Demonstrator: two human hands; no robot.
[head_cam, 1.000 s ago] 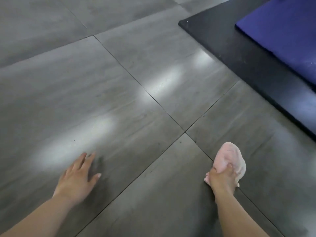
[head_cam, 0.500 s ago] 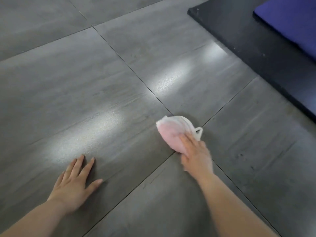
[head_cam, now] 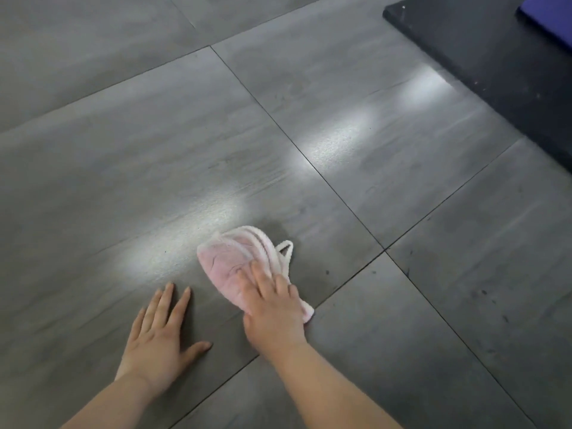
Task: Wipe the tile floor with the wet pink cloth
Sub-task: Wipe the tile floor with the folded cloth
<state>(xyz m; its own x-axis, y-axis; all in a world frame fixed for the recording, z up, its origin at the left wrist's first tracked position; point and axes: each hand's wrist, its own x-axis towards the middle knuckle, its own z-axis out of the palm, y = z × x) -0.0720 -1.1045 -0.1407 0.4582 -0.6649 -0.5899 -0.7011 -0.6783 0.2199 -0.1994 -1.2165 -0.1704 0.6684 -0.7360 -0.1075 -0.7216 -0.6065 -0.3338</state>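
A folded pink cloth with a white edge and a small loop lies on the grey tile floor. My right hand lies on the near part of the cloth, fingers straight, pressing it flat onto the tile. My left hand rests flat on the floor just left of the cloth, fingers spread, holding nothing. Both forearms reach in from the bottom edge.
A black mat covers the floor at the top right, with a blue pad on it. Dark grout lines cross the floor and meet right of the cloth. Bright light patches lie on the tiles beyond the cloth.
My right hand has swept the pink cloth leftward across the grout line, from the right tile onto the tile by my left hand. The left hand has stayed flat on the floor.
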